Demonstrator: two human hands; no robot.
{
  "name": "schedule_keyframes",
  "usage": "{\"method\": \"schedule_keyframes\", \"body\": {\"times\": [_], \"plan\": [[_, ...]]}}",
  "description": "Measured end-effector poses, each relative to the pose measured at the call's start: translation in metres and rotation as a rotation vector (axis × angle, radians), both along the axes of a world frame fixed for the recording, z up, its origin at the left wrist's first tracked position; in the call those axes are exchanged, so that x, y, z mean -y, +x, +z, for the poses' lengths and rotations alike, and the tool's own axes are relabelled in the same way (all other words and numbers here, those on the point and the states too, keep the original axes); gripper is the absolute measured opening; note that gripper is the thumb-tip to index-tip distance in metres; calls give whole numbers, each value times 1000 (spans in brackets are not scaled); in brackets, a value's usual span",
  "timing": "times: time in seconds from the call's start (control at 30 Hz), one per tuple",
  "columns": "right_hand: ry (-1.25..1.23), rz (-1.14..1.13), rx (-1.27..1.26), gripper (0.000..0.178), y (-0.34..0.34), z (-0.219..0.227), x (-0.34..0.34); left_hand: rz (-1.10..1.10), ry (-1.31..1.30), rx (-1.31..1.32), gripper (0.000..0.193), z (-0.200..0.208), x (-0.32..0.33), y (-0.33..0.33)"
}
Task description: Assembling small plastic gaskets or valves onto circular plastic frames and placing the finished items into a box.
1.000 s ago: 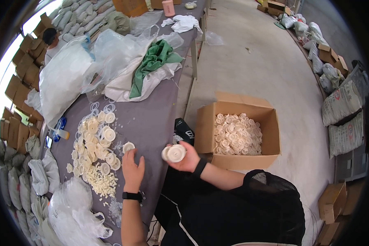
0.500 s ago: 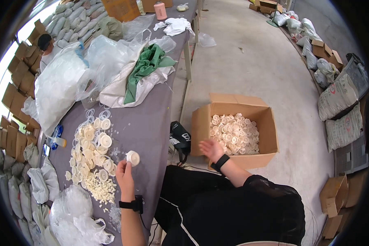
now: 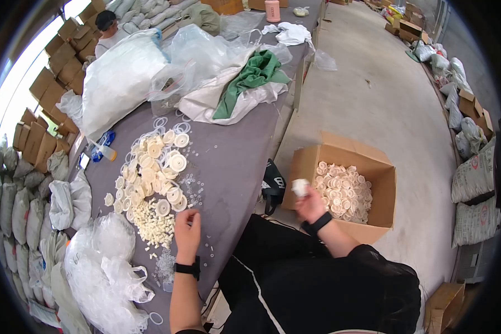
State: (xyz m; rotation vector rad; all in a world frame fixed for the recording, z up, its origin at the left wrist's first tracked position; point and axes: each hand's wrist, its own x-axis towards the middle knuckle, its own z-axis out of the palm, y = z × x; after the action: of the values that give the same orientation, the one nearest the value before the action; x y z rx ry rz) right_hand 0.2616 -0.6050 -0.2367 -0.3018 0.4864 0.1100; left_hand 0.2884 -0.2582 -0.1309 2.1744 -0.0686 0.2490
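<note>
My right hand (image 3: 312,206) is closed on a cream round plastic cap (image 3: 300,187), slightly blurred, at the left side of an open cardboard box (image 3: 303,167). Inside the box lies a large heap of similar cream caps (image 3: 342,192). On the grey-covered table, my left hand (image 3: 187,231) has its fingers curled together, and whatever they may pinch is hidden. It is beside a pile of small cream plugs (image 3: 155,227). Just beyond it lie loose cream round discs (image 3: 150,161), and small clear rings (image 3: 193,186) are scattered to their right.
Clear plastic bags (image 3: 106,273) lie at the table's near left. White sacks with a green cloth (image 3: 247,83) cover its far part. A blue item and a small bottle (image 3: 107,151) sit at the left edge. A person (image 3: 107,30) is beyond the table, and sacks line the right wall.
The cream cap has passed from my left hand to my right, which was open before. My left hand has gone back to the small parts. The whole view has shifted.
</note>
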Motion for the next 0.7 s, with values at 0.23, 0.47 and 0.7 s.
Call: {"method": "schedule_keyframes", "body": {"times": [0.23,0.47,0.7], "plan": [[-79,-419,-502,72,-15,-68,81,136,522,155,17,-7,-28,19],[-478,151,-5,28,1,22,-36,32,647,-46,11,7,-27,-12],[-843,632,492,22,31,83,-137,-16,411,-47,13,19,-34,-63]]}}
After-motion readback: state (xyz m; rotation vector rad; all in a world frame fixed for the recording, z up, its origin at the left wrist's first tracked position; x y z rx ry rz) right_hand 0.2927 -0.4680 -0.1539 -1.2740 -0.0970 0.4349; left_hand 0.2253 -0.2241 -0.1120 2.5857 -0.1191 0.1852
